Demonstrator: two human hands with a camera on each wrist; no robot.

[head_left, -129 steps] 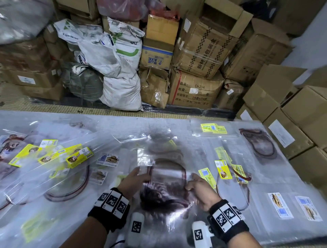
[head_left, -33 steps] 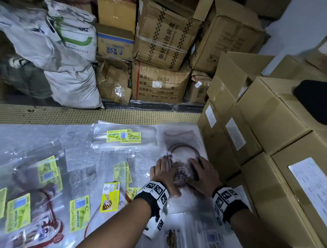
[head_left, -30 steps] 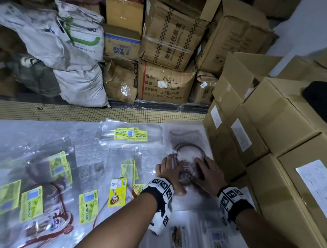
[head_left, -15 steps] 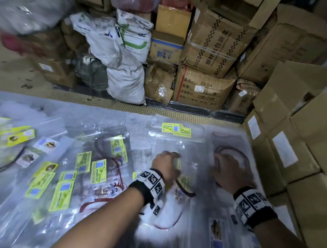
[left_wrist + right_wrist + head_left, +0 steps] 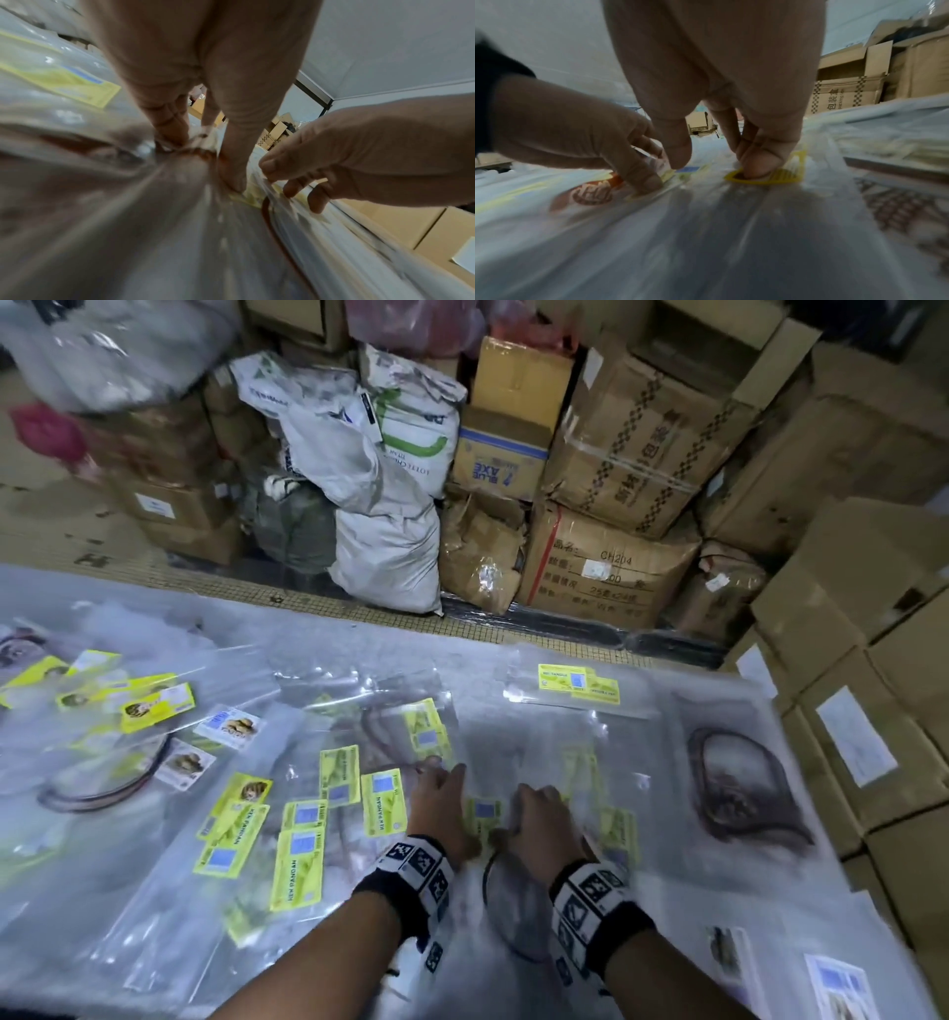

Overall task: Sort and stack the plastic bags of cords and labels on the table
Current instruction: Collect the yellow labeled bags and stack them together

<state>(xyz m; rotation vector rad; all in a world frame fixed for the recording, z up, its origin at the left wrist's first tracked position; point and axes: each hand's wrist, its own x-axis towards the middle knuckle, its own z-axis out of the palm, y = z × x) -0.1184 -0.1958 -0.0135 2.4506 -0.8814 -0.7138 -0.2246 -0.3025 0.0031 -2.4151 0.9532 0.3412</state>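
Fingers first, head view: the left hand is reaching out nearly flat and the right hand is sitting knuckles-up, both coming down on one clear bag with yellow labels mid-surface. A second ago both palms were smoothing the dark cord bag over on the right; that one's now lying alone near the boxes, so I'd guess it's filed and this is the next bag to sort. Plenty of loose label bags are still spreading out to the left, so lots remains. Room is tight on the right where the boxes are crowding the surface; the far strip looks open.

Left wrist view: the left fingers are stretching straight down, tips pressing into plastic over a reddish cord, gripping nothing. The right hand is hovering beside, loosely curled.

Right wrist view: the right fingers are bending, tips pressing a yellow label through the film, with no real pinch that I can see. The left hand is touching down just beside it, also tips only.
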